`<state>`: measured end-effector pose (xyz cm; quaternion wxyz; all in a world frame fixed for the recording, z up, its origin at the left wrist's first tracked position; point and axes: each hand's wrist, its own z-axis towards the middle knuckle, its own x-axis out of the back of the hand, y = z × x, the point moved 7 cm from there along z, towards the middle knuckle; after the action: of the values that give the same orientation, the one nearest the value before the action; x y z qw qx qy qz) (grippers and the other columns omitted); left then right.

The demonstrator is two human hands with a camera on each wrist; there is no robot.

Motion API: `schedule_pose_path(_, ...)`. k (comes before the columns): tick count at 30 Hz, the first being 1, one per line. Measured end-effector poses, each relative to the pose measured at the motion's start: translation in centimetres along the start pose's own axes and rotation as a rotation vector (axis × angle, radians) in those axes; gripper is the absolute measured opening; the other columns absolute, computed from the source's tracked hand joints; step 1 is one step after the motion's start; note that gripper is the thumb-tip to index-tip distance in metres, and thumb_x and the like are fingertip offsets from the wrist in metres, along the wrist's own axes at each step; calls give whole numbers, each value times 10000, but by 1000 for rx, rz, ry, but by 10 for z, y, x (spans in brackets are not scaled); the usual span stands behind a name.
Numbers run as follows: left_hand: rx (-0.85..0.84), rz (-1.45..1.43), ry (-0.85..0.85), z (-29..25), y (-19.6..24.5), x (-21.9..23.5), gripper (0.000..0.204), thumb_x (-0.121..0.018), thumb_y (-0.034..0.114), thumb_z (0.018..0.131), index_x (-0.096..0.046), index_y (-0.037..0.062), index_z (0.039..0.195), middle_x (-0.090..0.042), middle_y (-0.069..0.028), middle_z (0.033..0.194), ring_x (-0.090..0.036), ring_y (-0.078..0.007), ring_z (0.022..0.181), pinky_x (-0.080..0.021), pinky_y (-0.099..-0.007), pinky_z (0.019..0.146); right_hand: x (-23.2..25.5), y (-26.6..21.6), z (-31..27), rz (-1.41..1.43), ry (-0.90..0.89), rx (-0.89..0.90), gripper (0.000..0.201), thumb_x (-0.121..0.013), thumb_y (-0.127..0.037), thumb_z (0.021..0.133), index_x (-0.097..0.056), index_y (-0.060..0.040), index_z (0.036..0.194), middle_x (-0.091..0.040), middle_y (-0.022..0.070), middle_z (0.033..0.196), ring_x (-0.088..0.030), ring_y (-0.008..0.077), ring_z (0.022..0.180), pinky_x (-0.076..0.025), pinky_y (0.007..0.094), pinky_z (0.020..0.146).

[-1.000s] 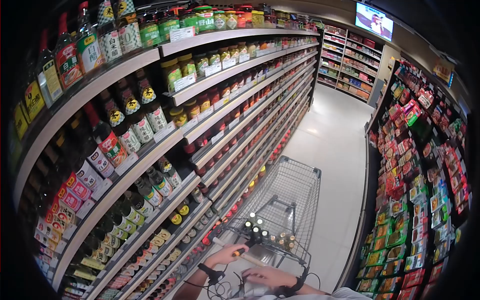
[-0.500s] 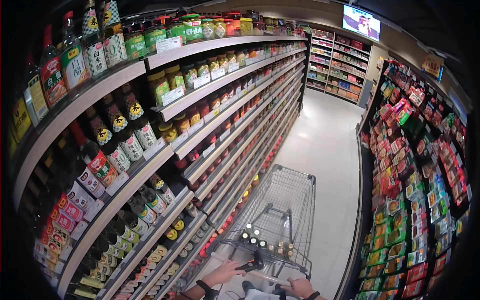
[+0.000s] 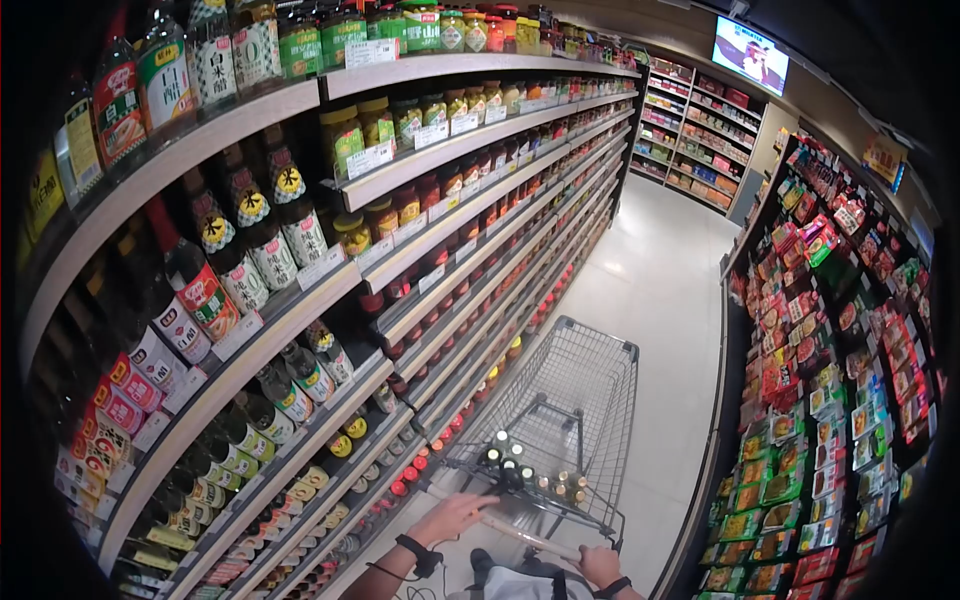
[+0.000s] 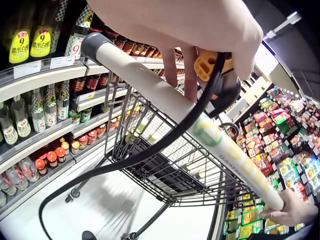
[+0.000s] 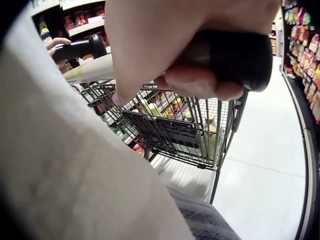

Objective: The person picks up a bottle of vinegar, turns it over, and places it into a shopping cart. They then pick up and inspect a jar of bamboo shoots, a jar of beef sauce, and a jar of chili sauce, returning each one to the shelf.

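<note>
Shopping cart [image 3: 612,430], on the pale floor [image 3: 665,240] with its handle [image 4: 150,82] nearest the hands, looks stiff in its wire sides and should roll fairly lightly on its castors; the fragile part is probably the load, bottles [image 3: 509,466] standing in the cart's near end, likely glass and apt to knock together on a sharp turn. The best hold is on the handle, one hand toward each end, since the smooth bar may slide under a loose palm. At the cart's near right corner, the right hand [image 3: 600,567] keeps its grip curled round the handle's end; at the near left, the left hand [image 3: 452,518] lies over the bar, its grip narrowed on an orange-and-black device [image 4: 204,66]. Green and yellow print on the handle is too partial to read. Left of the cart, shelves [image 3: 360,80] carry vinegar bottles [image 3: 270,255] marked 白米醋, 纯米醋 and 白醋, some with a large 9 on yellow, and a green-labelled jar [image 3: 421,28] showing 野山. Right of the cart hang bright packs [image 3: 790,460], their print illegible; far beyond its front, a lit screen [image 3: 750,55] hangs above a stocked rack [image 3: 681,115]
</note>
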<state>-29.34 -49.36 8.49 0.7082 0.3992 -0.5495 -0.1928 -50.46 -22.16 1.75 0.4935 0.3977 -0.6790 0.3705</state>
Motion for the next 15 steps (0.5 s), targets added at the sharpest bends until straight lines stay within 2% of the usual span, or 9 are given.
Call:
schedule_pose_path(1, 10, -44, 63, 1, -3, 6, 420, -560, 201, 997, -545, 106, 1406, -646, -178, 1237, -620, -371, 1117, -486, -438, 958, -5, 4, 4, -18, 35, 11, 546, -585, -655, 890, -700, -134, 774, -638, 119, 593, -658, 339, 554, -497, 492, 483)
schedule_pose_path(2, 105, -39, 30, 3, -12, 5, 474, -558, 194, 996, -489, 109, 1457, -596, -203, 1369, -599, -392, 1201, -479, -456, 1005, -17, 14, 8, -30, 10, -11, 529, -600, -648, 878, -701, -135, 797, -640, 120, 602, -663, 341, 572, -502, 491, 496)
schedule_pose_path(3, 63, 2, 117, 5, -14, 7, 499, -571, 202, 980, -462, 161, 1465, -650, -207, 1077, -624, -399, 1002, -493, -467, 892, -24, 22, 11, -15, -4, -23, 499, -621, -626, 870, -702, -137, 813, -650, 122, 619, -673, 343, 596, -511, 483, 513)
schedule_pose_path(8, -6, -31, 182, 33, -1, 15, 414, -585, 189, 976, -560, 153, 1388, -667, -178, 1037, -637, -367, 966, -502, -443, 858, -10, 37, 27, -26, 0, -46, 429, -666, -563, 857, -699, -136, 833, -663, 128, 643, -684, 353, 627, -525, 491, 549)
schedule_pose_path(11, 23, -4, 95, 51, -3, 10, 332, -592, 184, 974, -640, 138, 1299, -688, -153, 1014, -650, -340, 950, -508, -421, 858, 0, 47, 40, -14, -33, -46, 408, -659, -539, 870, -691, -133, 893, -682, 131, 676, -697, 355, 655, -537, 477, 567)
schedule_pose_path(12, -29, -55, 184, 56, 1, 12, 313, -614, 176, 961, -671, 136, 1266, -699, -142, 1011, -660, -314, 939, -512, -395, 856, 3, 51, 45, -26, -27, -32, 410, -666, -546, 864, -697, -139, 902, -682, 125, 673, -697, 348, 650, -540, 481, 572)
schedule_pose_path(15, 110, -137, 107, 74, -10, 2, 337, -638, 156, 946, -661, 84, 1274, -696, -135, 1127, -675, -305, 964, -517, -387, 883, 14, 66, 60, -35, -22, -27, 417, -670, -555, 858, -703, -144, 915, -681, 122, 669, -698, 342, 644, -542, 479, 572)
